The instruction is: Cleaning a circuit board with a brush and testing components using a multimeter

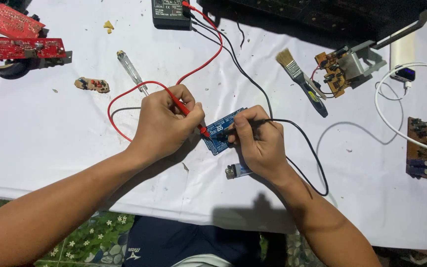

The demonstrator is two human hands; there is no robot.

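Blue circuit board (219,139) meets red probe (189,112) in left hand's (166,123) closed grip, black probe (245,124) in right's (258,146).

My left hand (166,123) and right hand (258,143) meet over the small blue circuit board (219,138) on the white table (50,148), with the black multimeter (170,12) behind, the bristle paintbrush (300,79) to the right, and the small lighter (237,171) in front.

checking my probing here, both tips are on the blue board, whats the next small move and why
Probably hold both tips steady and glance up at the multimeter: the left hand presses the red probe and the right hand the black probe onto the blue board.
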